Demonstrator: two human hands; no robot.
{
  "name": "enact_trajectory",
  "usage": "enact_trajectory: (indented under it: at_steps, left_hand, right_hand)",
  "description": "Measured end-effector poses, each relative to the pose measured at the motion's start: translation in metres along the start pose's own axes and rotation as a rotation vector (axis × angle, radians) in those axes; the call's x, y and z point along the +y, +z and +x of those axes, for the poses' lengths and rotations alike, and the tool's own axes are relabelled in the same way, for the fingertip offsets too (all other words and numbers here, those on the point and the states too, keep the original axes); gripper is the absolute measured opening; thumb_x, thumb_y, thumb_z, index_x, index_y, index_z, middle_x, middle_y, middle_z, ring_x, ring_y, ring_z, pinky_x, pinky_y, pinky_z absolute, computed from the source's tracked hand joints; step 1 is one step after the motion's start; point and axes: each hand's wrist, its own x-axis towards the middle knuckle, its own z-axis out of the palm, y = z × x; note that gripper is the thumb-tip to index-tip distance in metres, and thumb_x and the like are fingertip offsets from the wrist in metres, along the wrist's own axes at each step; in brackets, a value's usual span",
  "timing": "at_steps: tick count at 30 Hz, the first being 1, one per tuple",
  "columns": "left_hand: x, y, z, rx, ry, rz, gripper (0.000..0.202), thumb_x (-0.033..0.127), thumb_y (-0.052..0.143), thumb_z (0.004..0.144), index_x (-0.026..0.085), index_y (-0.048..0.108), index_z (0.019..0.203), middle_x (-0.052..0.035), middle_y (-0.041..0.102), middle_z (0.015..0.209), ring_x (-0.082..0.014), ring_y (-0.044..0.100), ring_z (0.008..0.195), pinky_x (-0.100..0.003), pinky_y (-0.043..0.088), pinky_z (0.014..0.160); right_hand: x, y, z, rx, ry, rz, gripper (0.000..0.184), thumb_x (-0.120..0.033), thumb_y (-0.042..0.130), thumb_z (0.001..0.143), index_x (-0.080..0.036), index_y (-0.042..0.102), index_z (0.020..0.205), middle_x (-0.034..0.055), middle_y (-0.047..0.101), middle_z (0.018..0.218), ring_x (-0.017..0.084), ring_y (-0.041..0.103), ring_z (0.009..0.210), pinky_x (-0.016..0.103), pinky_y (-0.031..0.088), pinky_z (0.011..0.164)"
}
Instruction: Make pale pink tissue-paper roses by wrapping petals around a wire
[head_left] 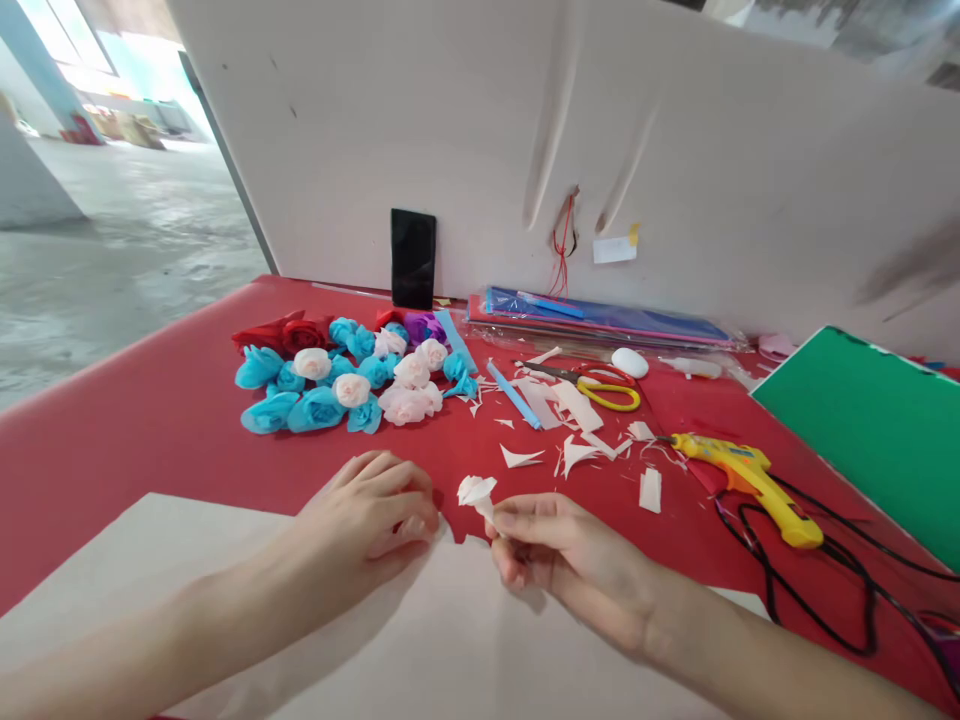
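Observation:
My right hand (551, 545) pinches the stem of a small white paper flower (477, 491), held upright just above the table. My left hand (371, 515) rests with fingers curled on the upper edge of a large pale pink paper sheet (360, 640) and grips that edge. The two hands are a short gap apart near the sheet's torn top edge. The sheet lies on a red table (135, 430).
A pile of blue, pink, red and purple paper flowers (345, 375) lies beyond my hands. Paper scraps (577, 440), yellow-handled scissors (600, 385), a yellow glue gun (750, 480) with black cord, a green sheet (877, 430), stacked paper packs (600, 318) and a black phone (412, 258) sit further back.

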Motion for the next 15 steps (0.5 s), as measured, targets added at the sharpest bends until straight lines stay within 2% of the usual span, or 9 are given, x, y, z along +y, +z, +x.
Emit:
enact_trajectory:
  at_steps: [3, 5, 9, 12, 15]
  left_hand:
    - [-0.0017, 0.0017, -0.0007, 0.043, -0.075, 0.002, 0.013, 0.02, 0.057, 0.081, 0.026, 0.066, 0.089, -0.0006, 0.067, 0.095, -0.0236, 0.057, 0.091, -0.038, 0.041, 0.085]
    - [-0.0033, 0.0026, -0.001, 0.049, -0.106, -0.007, 0.011, 0.022, 0.059, 0.079, 0.026, 0.066, 0.085, -0.0004, 0.067, 0.094, -0.0242, 0.057, 0.091, -0.04, 0.04, 0.086]
    - [-0.0033, 0.0037, 0.0005, 0.036, -0.134, -0.053, 0.006, 0.022, 0.059, 0.077, 0.025, 0.063, 0.075, 0.0008, 0.068, 0.09, -0.0216, 0.059, 0.085, -0.037, 0.042, 0.083]
    - [0.0004, 0.0029, 0.0028, 0.031, -0.147, -0.08, 0.007, 0.021, 0.057, 0.077, 0.024, 0.058, 0.071, 0.0028, 0.067, 0.078, -0.0193, 0.059, 0.076, -0.036, 0.042, 0.084]
    - [0.0024, 0.0017, 0.0044, 0.031, -0.18, -0.096, 0.004, 0.022, 0.056, 0.075, 0.025, 0.057, 0.076, 0.0058, 0.064, 0.066, -0.0185, 0.058, 0.068, -0.04, 0.041, 0.089]
  right_hand:
    - [0.0023, -0.0008, 0.0001, 0.0, 0.006, -0.001, 0.02, -0.026, 0.074, 0.075, -0.012, 0.066, 0.064, -0.0007, 0.062, 0.054, 0.007, 0.05, 0.052, 0.02, 0.033, 0.054]
    - [0.0033, -0.0017, 0.0002, -0.005, 0.001, -0.004, 0.021, -0.027, 0.074, 0.075, -0.012, 0.065, 0.063, -0.0005, 0.062, 0.054, 0.007, 0.051, 0.053, 0.021, 0.034, 0.054]
    - [0.0053, -0.0028, 0.0004, 0.002, -0.011, -0.005, 0.018, -0.027, 0.075, 0.075, -0.013, 0.068, 0.068, -0.0006, 0.063, 0.055, 0.008, 0.052, 0.054, 0.021, 0.035, 0.056]
    - [0.0054, -0.0026, -0.0004, 0.013, -0.01, -0.008, 0.018, -0.027, 0.076, 0.074, -0.013, 0.068, 0.068, -0.0003, 0.064, 0.056, 0.009, 0.053, 0.055, 0.021, 0.035, 0.055]
    - [0.0044, -0.0019, -0.0017, 0.02, -0.009, -0.017, 0.018, -0.027, 0.075, 0.074, -0.013, 0.067, 0.066, 0.0, 0.063, 0.055, 0.009, 0.052, 0.055, 0.022, 0.034, 0.053]
